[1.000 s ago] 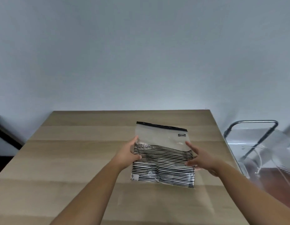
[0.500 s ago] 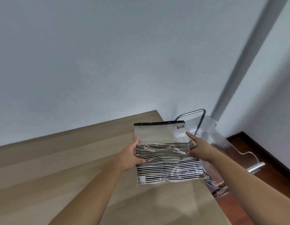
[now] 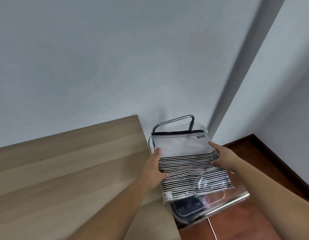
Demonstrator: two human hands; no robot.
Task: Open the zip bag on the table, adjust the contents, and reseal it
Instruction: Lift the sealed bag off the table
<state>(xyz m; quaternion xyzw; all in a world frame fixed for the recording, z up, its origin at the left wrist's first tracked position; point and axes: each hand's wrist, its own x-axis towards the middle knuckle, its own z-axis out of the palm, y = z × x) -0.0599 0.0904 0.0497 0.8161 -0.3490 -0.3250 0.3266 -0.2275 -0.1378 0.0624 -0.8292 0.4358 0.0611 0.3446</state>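
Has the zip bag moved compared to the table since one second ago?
Yes. The zip bag moved right, off the table, and is now over the clear chair.

The zip bag [image 3: 188,163] hides most of the clear chair [image 3: 204,127] behind it, and what lies inside the bag cannot be told through the stripes. The fingers of the left hand [image 3: 154,168] and right hand [image 3: 223,157] are under the bag, out of sight. A dark object [image 3: 188,206] under the bag's near edge is blurred. The tabletop [image 3: 63,170] is cut off at the left and near edges.
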